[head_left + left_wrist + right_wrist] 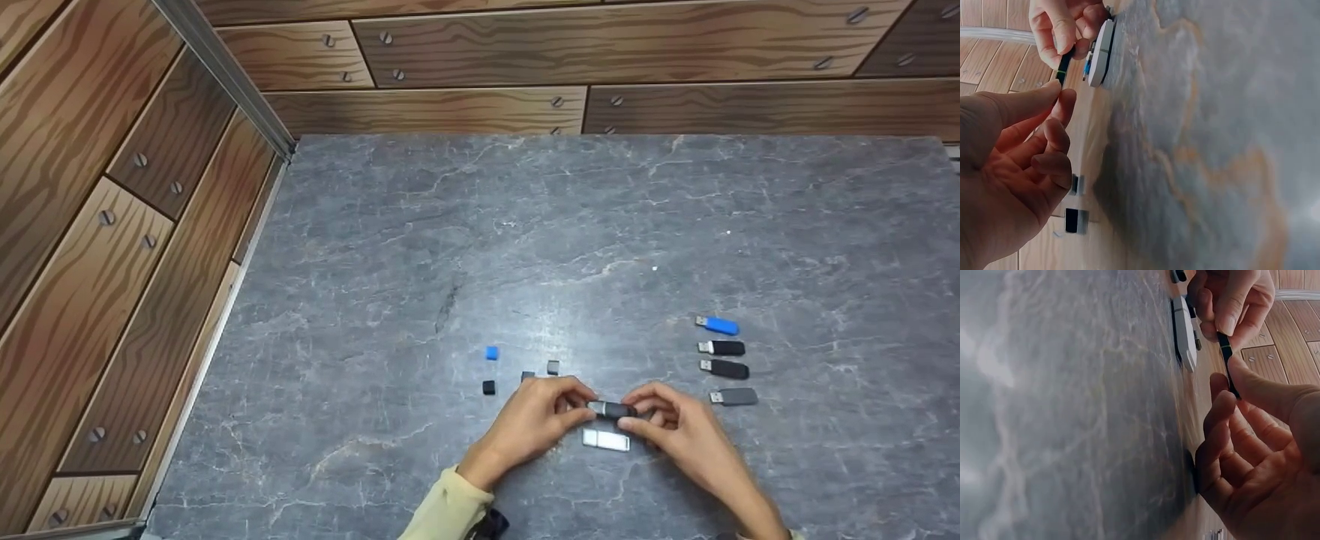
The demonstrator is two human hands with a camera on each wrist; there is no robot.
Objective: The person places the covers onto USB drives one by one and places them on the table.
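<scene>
A black USB flash drive (613,409) is held between both hands, with a thin light band across it where the cap meets the body. My left hand (536,416) pinches the cap end between thumb and fingertips. At the other end, my right hand (679,424) pinches the body. The right wrist view shows the drive (1226,354) raised off the table, its tips covered by fingers. Just below it in the head view lies a silver flash drive (606,440) with its cap on.
Right of the hands, uncapped drives lie in a column: blue (720,325), black (726,348), another black (727,369) and grey (739,396). On the left are loose caps: blue (492,352), black (489,388), grey (553,367) and a partly hidden dark one (528,375).
</scene>
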